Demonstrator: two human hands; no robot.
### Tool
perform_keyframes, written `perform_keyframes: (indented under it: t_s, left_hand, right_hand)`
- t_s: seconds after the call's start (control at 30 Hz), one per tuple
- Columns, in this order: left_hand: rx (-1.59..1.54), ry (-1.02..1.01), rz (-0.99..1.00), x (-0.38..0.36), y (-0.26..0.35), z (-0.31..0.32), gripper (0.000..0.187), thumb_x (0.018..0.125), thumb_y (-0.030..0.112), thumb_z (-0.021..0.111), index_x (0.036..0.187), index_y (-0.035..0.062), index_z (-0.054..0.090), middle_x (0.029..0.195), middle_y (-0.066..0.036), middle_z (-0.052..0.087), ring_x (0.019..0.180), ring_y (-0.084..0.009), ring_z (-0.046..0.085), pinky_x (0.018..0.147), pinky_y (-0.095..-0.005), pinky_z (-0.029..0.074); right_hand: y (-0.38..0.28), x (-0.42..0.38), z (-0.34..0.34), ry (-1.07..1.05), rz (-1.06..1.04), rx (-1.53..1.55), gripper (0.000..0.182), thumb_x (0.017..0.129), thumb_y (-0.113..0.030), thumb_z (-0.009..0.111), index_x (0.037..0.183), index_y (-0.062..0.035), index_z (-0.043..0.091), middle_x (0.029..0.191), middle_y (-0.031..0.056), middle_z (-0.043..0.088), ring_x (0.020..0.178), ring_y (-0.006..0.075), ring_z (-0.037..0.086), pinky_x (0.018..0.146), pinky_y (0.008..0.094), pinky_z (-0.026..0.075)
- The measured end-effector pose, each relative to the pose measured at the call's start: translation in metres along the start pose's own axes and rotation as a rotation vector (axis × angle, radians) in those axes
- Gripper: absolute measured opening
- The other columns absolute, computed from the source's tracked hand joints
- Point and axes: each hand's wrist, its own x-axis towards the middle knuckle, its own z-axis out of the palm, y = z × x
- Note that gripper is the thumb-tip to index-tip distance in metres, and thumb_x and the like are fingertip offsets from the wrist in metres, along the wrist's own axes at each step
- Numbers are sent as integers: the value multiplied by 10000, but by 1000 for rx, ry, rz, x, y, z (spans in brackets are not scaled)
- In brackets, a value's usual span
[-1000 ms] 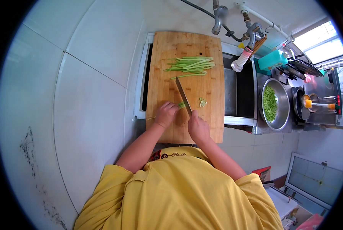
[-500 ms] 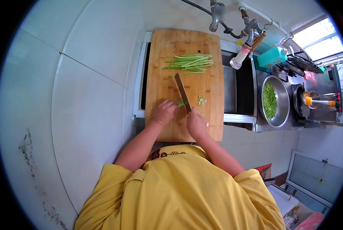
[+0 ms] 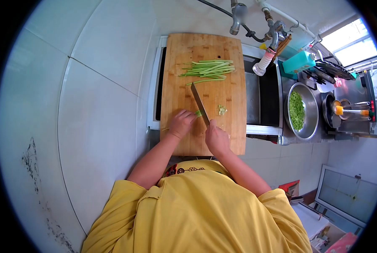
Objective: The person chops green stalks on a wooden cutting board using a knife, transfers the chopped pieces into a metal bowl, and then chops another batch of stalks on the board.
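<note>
My left hand (image 3: 182,122) is closed on a small bunch of green stalks (image 3: 198,113), whose ends stick out toward the blade. In my right hand (image 3: 217,138) is the handle of a knife (image 3: 200,103); its long blade slants up and left beside the stalk ends. Both hands are over the wooden cutting board (image 3: 178,93). Farther up the board lies a pile of long green stalks (image 3: 209,68). Small pale green cut pieces (image 3: 222,110) sit right of the blade.
Right of the board is a sink (image 3: 252,97) under a faucet (image 3: 276,31) with a pink and white nozzle (image 3: 264,62). Beyond it, a steel bowl (image 3: 310,120) holds chopped greens (image 3: 296,111). A turquoise container (image 3: 299,62) stands behind the bowl. A tiled wall (image 3: 100,105) rises on the left.
The knife blade has shifted slightly left at its tip, and my right hand has moved a little downward. My left hand has hardly moved.
</note>
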Motion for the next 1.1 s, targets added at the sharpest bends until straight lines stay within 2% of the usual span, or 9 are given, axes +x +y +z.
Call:
perform_keyframes:
  t_s: [0.33,0.43,0.5,0.6,0.73,0.8,0.83,0.9,1.1]
  left_hand:
    - [15,-22,-6,-1,0,-1,67,731,59,665,792,85,676,810,-41,649,777,-222,611,678,-330,518]
    - [10,-30,-9,2,-2,1,51,731,68,670,779,82,670,815,-45,649,785,-230,611,680,-338,516]
    - [2,-37,-2,-1,-1,2,44,730,72,673,773,81,667,817,-47,649,790,-234,610,683,-342,515]
    - [22,3,23,0,-2,4,40,731,74,676,769,77,662,827,-52,653,794,-240,608,698,-344,514]
    - [-9,-51,12,-2,-2,1,48,743,71,666,790,77,659,861,-50,659,818,-240,607,729,-339,512]
    - [-26,-76,31,1,0,0,48,753,74,656,800,85,658,874,-40,659,839,-233,608,743,-333,513]
    - [-11,-75,26,0,0,0,50,752,71,659,801,79,658,880,-42,659,845,-235,607,748,-331,512]
    - [12,-79,36,-1,2,-2,52,750,67,662,802,74,658,887,-44,660,851,-237,606,754,-329,510]
    - [-18,-83,29,0,10,-9,130,729,48,684,855,47,654,927,-77,663,869,-263,616,766,-350,510]
  right_hand:
    - [-2,6,11,-22,-20,-14,135,850,-106,496,911,-17,415,647,233,601,618,421,607,564,516,480]
    - [4,9,24,45,-42,-14,147,848,-107,497,934,-13,424,639,228,603,609,414,609,552,513,481]
    - [8,10,29,17,-7,-48,345,773,-208,625,1017,-40,448,677,186,627,605,379,625,562,486,508]
    - [12,10,28,34,30,-36,308,812,-199,582,1040,-32,458,680,183,628,626,377,628,572,493,503]
    - [26,9,15,59,84,22,266,856,-182,520,1058,-20,459,687,186,626,646,377,627,578,494,495]
    - [33,8,5,72,152,-45,230,888,-171,469,1050,-9,461,707,200,624,661,383,623,589,494,486]
    - [35,7,1,86,167,-31,230,888,-171,469,1050,-9,461,707,200,624,661,383,623,589,494,486]
    - [38,7,-4,135,171,1,186,902,-200,475,941,-20,451,692,230,615,653,426,603,599,521,470]
    - [35,-1,-2,101,70,94,200,871,-191,540,918,-21,444,724,234,617,670,422,604,598,509,471]
